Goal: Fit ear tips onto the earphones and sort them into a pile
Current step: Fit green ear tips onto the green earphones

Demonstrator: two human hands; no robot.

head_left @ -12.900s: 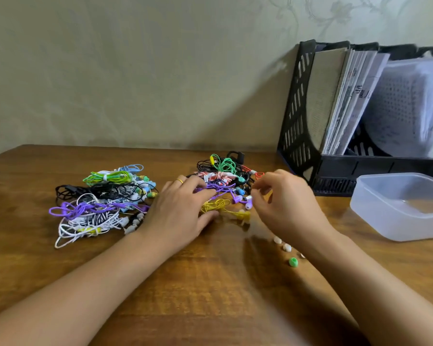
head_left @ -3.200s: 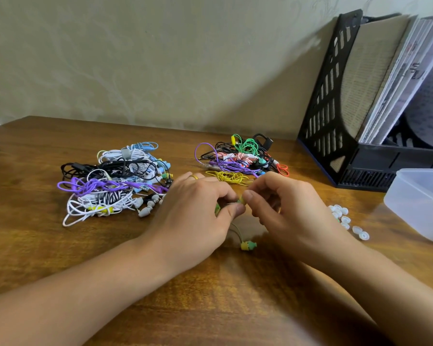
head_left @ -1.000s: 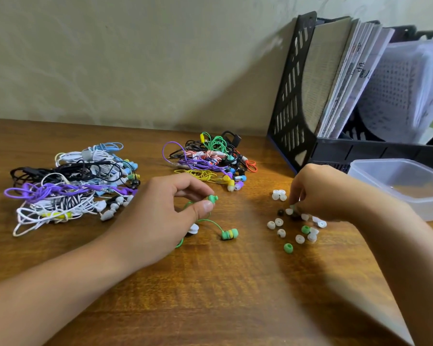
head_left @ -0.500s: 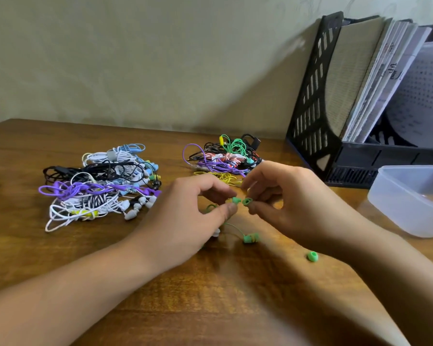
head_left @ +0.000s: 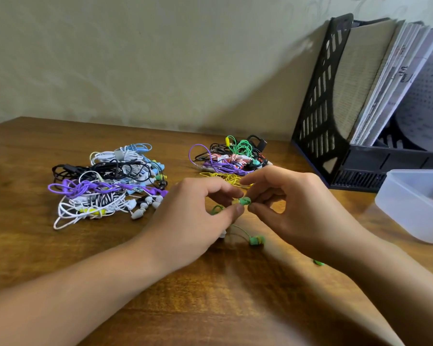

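Two hands meet over the middle of the wooden table (head_left: 48, 250), working one green earphone. The left hand (head_left: 195, 221) pinches the earbud (head_left: 236, 201) between thumb and forefinger; the right hand (head_left: 300, 208) pinches a green ear tip (head_left: 245, 201) against it, the other fingers loosely curled. The tip looks to be going on now. To seat it well, I would hold the bud still, line the tip's bore squarely with the nozzle and roll it on evenly, since a skewed push would fold the soft rim. The set's second earbud (head_left: 256, 240) lies on the table just near of the hands, its thin green cord trailing back under the left hand. One spare green tip (head_left: 319, 262) lies nearer, by the right forearm. Two piles of earphones sit farther back: the left pile (head_left: 105, 186) and the right pile (head_left: 233, 159). At the right stand one clear plastic tub (head_left: 415, 208) and one black file rack (head_left: 320, 116).
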